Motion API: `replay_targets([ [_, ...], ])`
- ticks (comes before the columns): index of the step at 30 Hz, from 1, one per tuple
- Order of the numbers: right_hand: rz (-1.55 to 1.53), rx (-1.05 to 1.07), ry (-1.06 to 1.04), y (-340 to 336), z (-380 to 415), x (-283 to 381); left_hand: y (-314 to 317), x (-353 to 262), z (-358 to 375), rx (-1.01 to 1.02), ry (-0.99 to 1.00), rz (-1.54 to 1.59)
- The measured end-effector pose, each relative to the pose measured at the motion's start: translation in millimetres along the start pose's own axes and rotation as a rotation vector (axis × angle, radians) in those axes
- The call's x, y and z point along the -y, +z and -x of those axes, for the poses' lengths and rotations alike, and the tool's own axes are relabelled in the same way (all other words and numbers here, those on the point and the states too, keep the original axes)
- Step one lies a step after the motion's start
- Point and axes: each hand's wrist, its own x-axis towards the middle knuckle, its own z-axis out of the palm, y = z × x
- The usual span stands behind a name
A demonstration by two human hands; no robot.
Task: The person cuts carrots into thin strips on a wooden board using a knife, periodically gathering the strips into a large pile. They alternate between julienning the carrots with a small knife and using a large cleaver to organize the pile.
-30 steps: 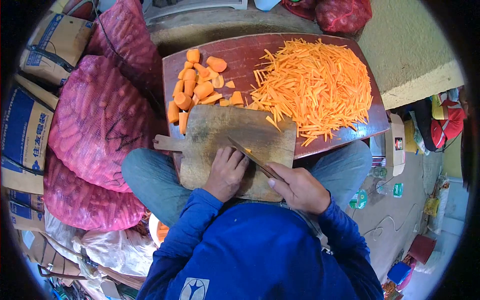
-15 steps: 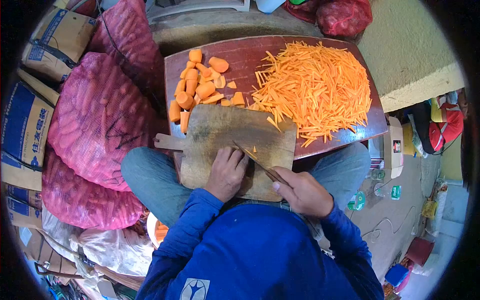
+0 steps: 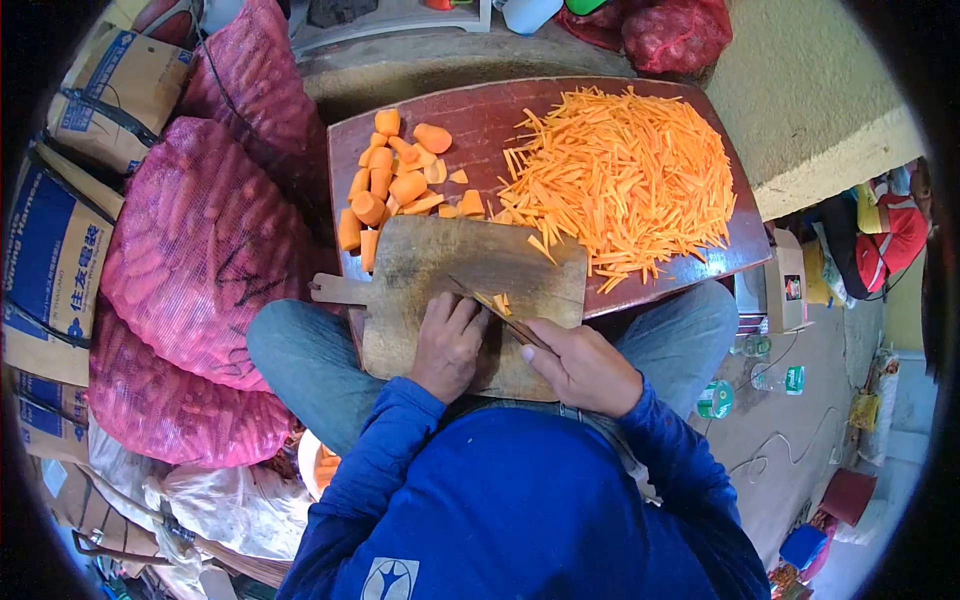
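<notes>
On the wooden cutting board [image 3: 415,258], which rests across my lap and the table edge, my left hand [image 3: 450,345] presses down with curled fingers. Whatever lies beneath those fingers is hidden. My right hand [image 3: 588,365] grips a knife [image 3: 512,322], its blade slanting up and left against the left fingertips. A few small carrot strips [image 3: 501,303] lie beside the blade. Beyond the board's left part are peeled carrot chunks [image 3: 408,187]. A big heap of carrot strips [image 3: 630,180] covers the right side of the table, with some strips reaching onto the board.
The red-brown table [image 3: 480,115] stands in front of me. Pink mesh sacks of carrots [image 3: 205,250] lean at the left beside cardboard boxes [image 3: 60,260]. A white container [image 3: 312,462] holds carrot pieces by my left knee. Plastic bottles [image 3: 716,399] are on the floor at right.
More carrot strips show beside the blade. My right hand and the knife have shifted slightly left and up; my left hand stays nearly in place. The whole view has tilted a little.
</notes>
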Motion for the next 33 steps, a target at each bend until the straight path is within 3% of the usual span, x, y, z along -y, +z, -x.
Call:
replay_targets([
  [6,-0.074,0.052,0.021,-4,12,3,-1,-1,2,-0.020,-0.050,0.013],
  [12,0.022,-0.027,-0.052,10,-7,-2,3,4,-1,-0.049,-0.019,0.031],
  [18,-0.120,0.043,0.068,1,3,8,0,2,2,-0.058,-0.034,0.024],
  [24,-0.073,-0.064,-0.049,9,-6,-1,4,3,0,-0.060,-0.030,0.029],
  [26,-0.106,0.023,0.058,-2,-1,9,4,2,1,-0.073,-0.040,0.032],
  [30,-0.116,0.036,0.062,0,8,11,0,0,-1,-0.066,-0.046,0.018],
  [33,-0.071,-0.037,0.013,13,3,1,5,4,-2,-0.083,-0.040,0.030],
])
